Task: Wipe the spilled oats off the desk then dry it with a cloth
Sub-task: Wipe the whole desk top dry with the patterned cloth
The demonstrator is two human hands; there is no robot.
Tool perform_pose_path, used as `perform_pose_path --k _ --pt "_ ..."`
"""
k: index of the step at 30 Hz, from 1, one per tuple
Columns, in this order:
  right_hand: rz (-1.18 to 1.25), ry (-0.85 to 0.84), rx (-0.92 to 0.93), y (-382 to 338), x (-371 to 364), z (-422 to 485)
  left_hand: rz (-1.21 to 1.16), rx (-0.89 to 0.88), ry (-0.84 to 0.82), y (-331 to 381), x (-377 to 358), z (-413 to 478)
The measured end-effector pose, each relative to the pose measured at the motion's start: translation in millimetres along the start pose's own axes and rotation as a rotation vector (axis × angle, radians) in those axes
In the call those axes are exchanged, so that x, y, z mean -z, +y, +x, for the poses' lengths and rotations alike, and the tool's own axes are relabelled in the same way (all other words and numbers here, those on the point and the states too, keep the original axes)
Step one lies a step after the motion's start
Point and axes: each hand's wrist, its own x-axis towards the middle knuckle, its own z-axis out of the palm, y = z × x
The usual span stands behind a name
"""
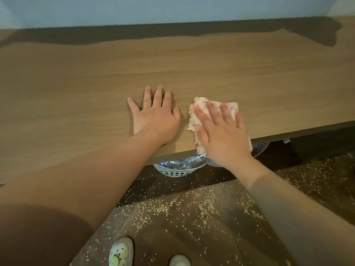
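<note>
Right hand [222, 135], fingers flat, pressing cloth [201, 102] at surface [76, 89] edge, centre-right; risk: overshoot drops cloth past bowl [179, 164] onto floor [192, 229].

Home — wooden desk [76, 83], clogs [121, 252]

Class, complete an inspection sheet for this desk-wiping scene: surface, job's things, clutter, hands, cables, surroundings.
Surface: wood-grain desk, shadowed along the back.
Job's things: pinkish cloth near the front edge; oats scattered on the floor.
Clutter: white perforated basket with a shiny bowl in it, under the desk edge.
Hands: left hand flat on the desk; right hand pressing the cloth, fingers straight.
Cables: nothing seen.
Surroundings: pale wall behind; light shoes below.
</note>
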Motion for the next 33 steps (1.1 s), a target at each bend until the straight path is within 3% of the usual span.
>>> perform_pose_path --k 2,4,9,11,16,18,20,23,26,28,31,33 --pt "-0.032 -0.004 0.202 -6 -4 -10 0.02 0.005 0.03 -2 -2 0" --pt "-0.064 -0.032 0.195 19 0 1 0.022 0.011 0.041 -2 -3 0" --pt "0.071 -0.057 -0.298 104 13 50 -0.01 0.022 0.108 1 -4 -4" --pt "0.084 -0.072 -0.34 88 15 54 -0.015 0.031 0.114 -1 -3 -3" --pt "0.033 -0.04 0.195 -1 5 25 -0.042 0.042 0.127 -1 -1 -4" --pt "0.0 -0.06 0.253 16 6 34 -0.035 0.039 0.131 0 -1 -4" --pt "-0.044 -0.058 0.151 57 7 55 -0.035 0.047 0.126 0 0 -5" --pt "0.03 -0.041 -0.17 115 11 82 -0.014 0.064 0.109 0 -2 -4" --pt "0.105 -0.048 -0.366 114 16 99 0.003 0.087 0.094 1 -2 -2" --pt "0.084 -0.069 -0.252 82 15 99 0.006 0.08 0.08 2 -1 -3" --pt "0.017 -0.047 0.137 17 10 78 0.005 0.085 0.075 1 -2 -3" --pt "0.006 -0.048 0.278 -5 8 67 0.003 0.081 0.077 1 -2 -4"
